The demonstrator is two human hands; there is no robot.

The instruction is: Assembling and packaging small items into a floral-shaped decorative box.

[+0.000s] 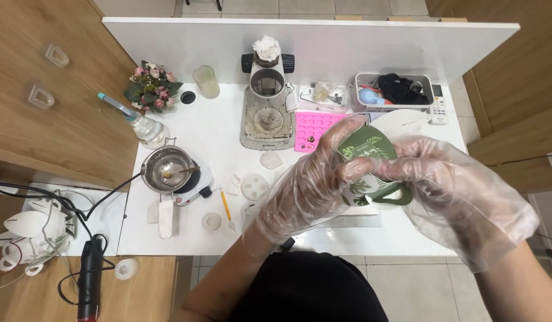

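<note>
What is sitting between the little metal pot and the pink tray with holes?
In the head view, between the metal pot and the pink tray stands a white machine with a dirty round base; otherwise just bare white table.

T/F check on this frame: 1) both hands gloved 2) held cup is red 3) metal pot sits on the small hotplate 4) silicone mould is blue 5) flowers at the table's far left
1) Both hands gloved: true. The left hand and right hand wear clear plastic gloves.
2) Cup is red: false. The cup is green and white with a leaf pattern.
3) True. The metal pot sits on the hotplate.
4) False. The mould is pink.
5) True. The flowers stand at the far left of the table.
</note>
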